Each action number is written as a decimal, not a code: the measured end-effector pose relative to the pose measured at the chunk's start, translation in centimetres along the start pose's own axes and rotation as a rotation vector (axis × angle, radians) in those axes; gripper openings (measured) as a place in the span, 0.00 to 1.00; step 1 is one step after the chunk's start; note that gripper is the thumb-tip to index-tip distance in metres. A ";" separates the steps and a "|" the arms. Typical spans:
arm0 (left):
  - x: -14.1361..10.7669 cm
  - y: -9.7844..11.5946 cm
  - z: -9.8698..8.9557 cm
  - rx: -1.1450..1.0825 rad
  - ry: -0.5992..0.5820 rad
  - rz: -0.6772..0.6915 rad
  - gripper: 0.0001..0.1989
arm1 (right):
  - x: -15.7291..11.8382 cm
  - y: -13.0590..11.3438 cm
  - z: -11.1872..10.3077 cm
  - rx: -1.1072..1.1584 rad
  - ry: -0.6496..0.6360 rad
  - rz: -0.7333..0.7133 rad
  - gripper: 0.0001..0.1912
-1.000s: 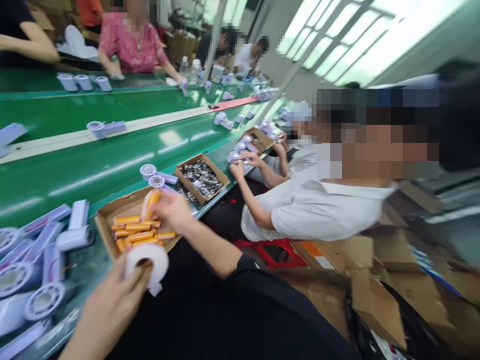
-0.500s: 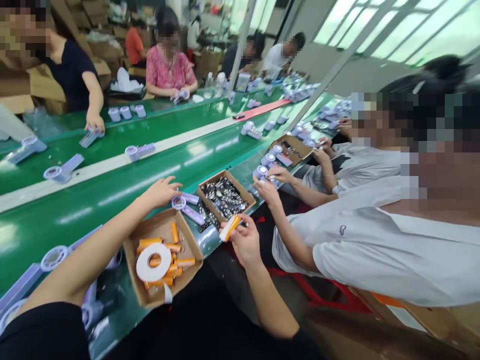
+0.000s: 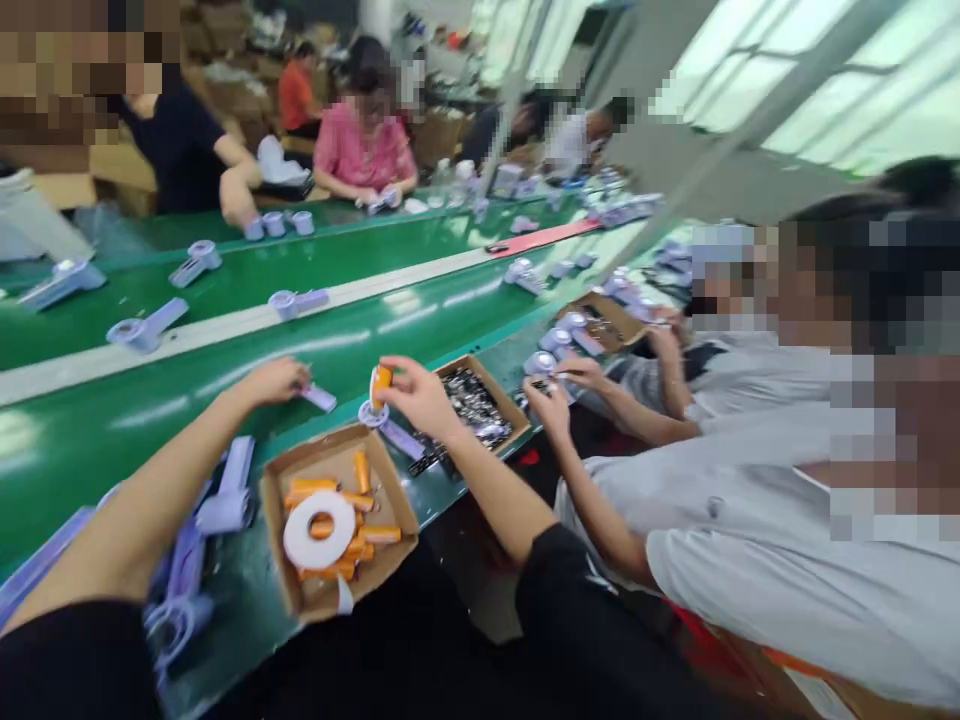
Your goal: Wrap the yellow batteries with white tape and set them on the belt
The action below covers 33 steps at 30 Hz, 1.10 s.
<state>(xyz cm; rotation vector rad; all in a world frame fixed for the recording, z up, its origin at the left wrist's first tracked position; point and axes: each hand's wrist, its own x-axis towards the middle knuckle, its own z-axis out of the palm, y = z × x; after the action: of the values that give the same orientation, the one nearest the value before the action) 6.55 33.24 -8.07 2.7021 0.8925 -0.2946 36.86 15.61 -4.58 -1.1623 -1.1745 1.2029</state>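
My left hand (image 3: 279,381) is closed on the end of a purple handle piece (image 3: 319,397) over the green belt. Between the fingers of my right hand (image 3: 420,395) is an orange cylinder (image 3: 382,386) with a white strip on its side, held upright just above the round end of another purple part (image 3: 405,438). Below my hands stands a cardboard box (image 3: 274,480) with several orange cylinders (image 3: 384,534) and a white tape roll (image 3: 298,530) in it. Right of my right hand, a second box (image 3: 512,408) holds small black and silver pieces (image 3: 476,405).
Several purple parts (image 3: 225,505) lie at the left under my left arm. The green belt (image 3: 225,385) carries more purple parts. At the right, a person in a grey shirt (image 3: 720,500) works close by, hands near the table edge. Others sit across the belt.
My right hand has moved left and up with the orange cylinder, from the table edge to above the purple part. My left hand has moved left and has taken hold of a purple piece.
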 end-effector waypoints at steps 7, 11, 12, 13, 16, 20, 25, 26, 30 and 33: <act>1.6 -0.9 0.6 -0.357 0.045 -0.345 0.20 | 8.8 4.0 7.1 -0.834 -0.366 -0.024 0.26; 2.3 -0.3 1.6 -0.353 0.151 -0.383 0.21 | 8.7 3.4 8.8 -1.167 -0.408 -0.047 0.24; 2.5 -0.2 1.7 -0.355 0.169 -0.384 0.20 | 8.6 3.3 9.1 -1.203 -0.407 -0.040 0.24; 2.6 -0.2 1.8 -0.359 0.183 -0.385 0.19 | 8.5 3.2 9.4 -1.230 -0.407 -0.032 0.24; 2.9 -0.1 2.0 -0.378 0.220 -0.391 0.17 | 8.2 3.4 10.0 -1.308 -0.415 -0.016 0.24; 3.3 0.4 1.8 -0.387 0.245 -0.406 0.17 | 8.2 3.6 11.4 -1.362 -0.429 0.016 0.20; 3.4 2.9 -0.1 -0.353 0.241 -0.442 0.14 | 8.6 0.6 12.4 -1.360 -0.437 0.032 0.16; 2.6 4.0 -0.4 -0.330 0.283 -0.442 0.14 | 7.9 -0.4 11.8 -1.336 -0.434 0.008 0.17; -5.4 10.9 0.2 -0.172 0.386 -0.126 0.14 | -0.4 -3.3 6.5 -1.134 -0.420 -0.166 0.18; -13.3 17.0 2.0 -0.051 0.116 0.257 0.18 | -10.2 -3.3 2.5 -0.790 -0.374 -0.178 0.13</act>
<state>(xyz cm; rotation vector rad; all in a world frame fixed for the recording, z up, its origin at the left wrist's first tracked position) 6.19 12.19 -2.89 2.7680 0.5623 -0.0595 34.36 5.40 -1.41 -1.3794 -2.1078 0.8439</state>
